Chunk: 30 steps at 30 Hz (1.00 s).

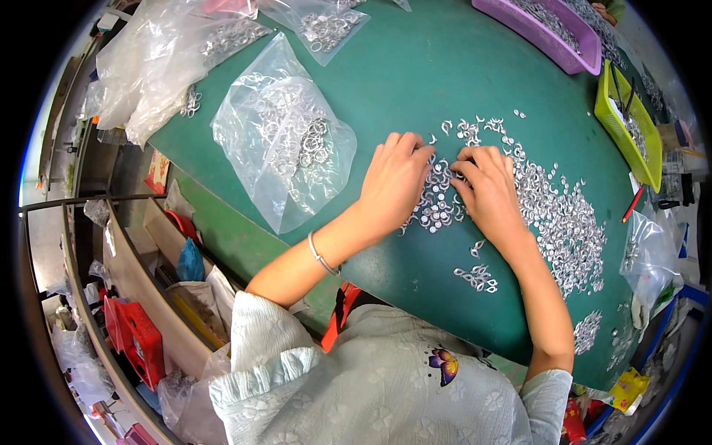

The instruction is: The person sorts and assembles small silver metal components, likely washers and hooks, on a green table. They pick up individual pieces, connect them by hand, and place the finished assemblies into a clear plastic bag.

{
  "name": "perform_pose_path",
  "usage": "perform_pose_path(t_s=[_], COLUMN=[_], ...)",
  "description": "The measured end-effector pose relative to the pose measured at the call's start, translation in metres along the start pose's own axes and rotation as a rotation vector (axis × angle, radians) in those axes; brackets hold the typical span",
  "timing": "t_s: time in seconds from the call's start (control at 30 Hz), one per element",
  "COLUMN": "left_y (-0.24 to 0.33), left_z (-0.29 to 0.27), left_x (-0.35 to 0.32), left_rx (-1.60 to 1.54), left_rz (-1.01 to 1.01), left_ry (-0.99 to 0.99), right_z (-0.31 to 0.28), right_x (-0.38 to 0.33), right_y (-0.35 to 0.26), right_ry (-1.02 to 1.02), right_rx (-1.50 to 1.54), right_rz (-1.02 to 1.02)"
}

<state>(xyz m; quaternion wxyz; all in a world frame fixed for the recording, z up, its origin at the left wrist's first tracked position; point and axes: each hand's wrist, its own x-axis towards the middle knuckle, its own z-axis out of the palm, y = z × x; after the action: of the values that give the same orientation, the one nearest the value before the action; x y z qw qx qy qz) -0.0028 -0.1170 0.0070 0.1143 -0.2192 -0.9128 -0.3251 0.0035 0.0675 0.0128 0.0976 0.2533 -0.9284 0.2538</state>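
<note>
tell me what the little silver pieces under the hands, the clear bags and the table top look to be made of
The small pieces under the left hand and right hand look like bright metal: silvery, shiny, with glints. The bags look like thin clear plastic film: see-through, crinkled, with glare. The table top has a matte green surface, possibly a rubber or vinyl mat; the look leaves that open.

At frame centre, the left hand (395, 182) and right hand (489, 189) press flat, fingertips meeting, on a heap of small silver metal rings (552, 215) spread across the green table (415, 74), a clear bag of rings (285, 144) at left.
</note>
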Motion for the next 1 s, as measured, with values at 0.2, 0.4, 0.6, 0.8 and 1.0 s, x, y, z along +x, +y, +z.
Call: perform_pose_path(t_s=[0.2, 0.4, 0.6, 0.8, 1.0], left_y=[-0.011, -0.012, -0.005, 0.034, 0.068], left_z=[0.003, 0.000, -0.017, -0.020, 0.014], left_x=[0.008, 0.012, 0.015, -0.029, -0.081], left_rx=[0.047, -0.028, -0.411, -0.707, -0.638], left_rz=[0.035, -0.017, -0.188, -0.307, -0.064], left_ry=[-0.108, -0.136, -0.132, -0.275, -0.399], right_z=[0.001, 0.001, 0.005, 0.007, 0.010], right_x=[0.004, 0.007, 0.005, 0.004, 0.004], right_y=[-0.001, -0.001, -0.002, -0.003, -0.003], right_ry=[-0.024, -0.056, -0.026, -0.007, -0.013], right_rx=[0.067, 0.121, 0.060, 0.063, 0.091], right_rz=[-0.007, 0.007, -0.031, -0.080, -0.078])
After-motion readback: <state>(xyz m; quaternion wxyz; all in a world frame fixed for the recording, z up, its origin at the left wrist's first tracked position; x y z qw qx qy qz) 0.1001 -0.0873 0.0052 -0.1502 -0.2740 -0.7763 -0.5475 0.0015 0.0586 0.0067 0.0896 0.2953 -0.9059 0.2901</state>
